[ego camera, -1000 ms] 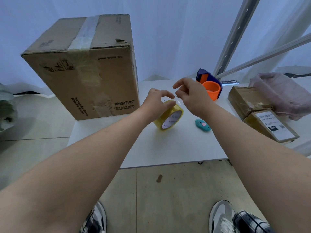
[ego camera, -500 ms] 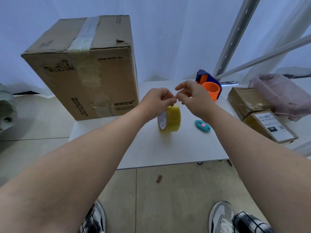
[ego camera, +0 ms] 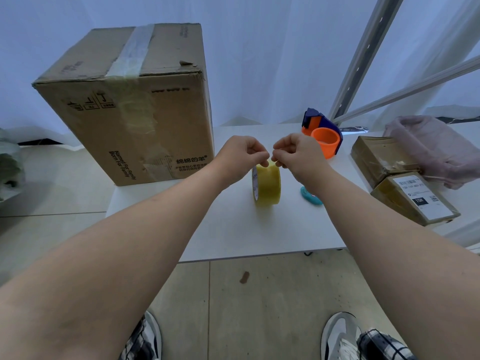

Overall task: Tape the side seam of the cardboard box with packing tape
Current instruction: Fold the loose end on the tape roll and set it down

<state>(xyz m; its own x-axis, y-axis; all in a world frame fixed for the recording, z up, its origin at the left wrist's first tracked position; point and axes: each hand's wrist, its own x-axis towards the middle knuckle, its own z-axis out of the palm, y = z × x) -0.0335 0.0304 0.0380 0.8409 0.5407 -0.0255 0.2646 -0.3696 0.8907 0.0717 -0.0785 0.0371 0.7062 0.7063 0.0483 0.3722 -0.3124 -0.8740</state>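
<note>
A roll of yellowish translucent packing tape [ego camera: 267, 183] stands on its edge on the white rectangular table [ego camera: 233, 229], near the middle. The left hand [ego camera: 240, 154] and the right hand [ego camera: 298, 154] meet just above the top of the roll, both curled, with fingertips pinching at the top edge of the tape; whether a loose end is already lifted is too small to tell. The thumb and forefinger of each hand are pressed together, and the two hands nearly touch each other.

The large brown cardboard box [ego camera: 135, 107] stands upright on the left end of the table, well apart from the roll, and overhangs the table's left edge. A strip of clear tape runs across its top and down its front face, where it looks wrinkled and patchy.

Behind the right hand sits an orange and dark blue plastic tape dispenser [ego camera: 323, 133]. A small teal box cutter [ego camera: 310, 197] lies just right of the roll, partly hidden under the right wrist. At the right end of the table are two flat brown parcels [ego camera: 405, 183], the nearer one bearing a white shipping label, and beyond them a pink crumpled cloth bag [ego camera: 436, 149]. Nothing lies between the roll and the box except bare tabletop and the left forearm above it.
</note>
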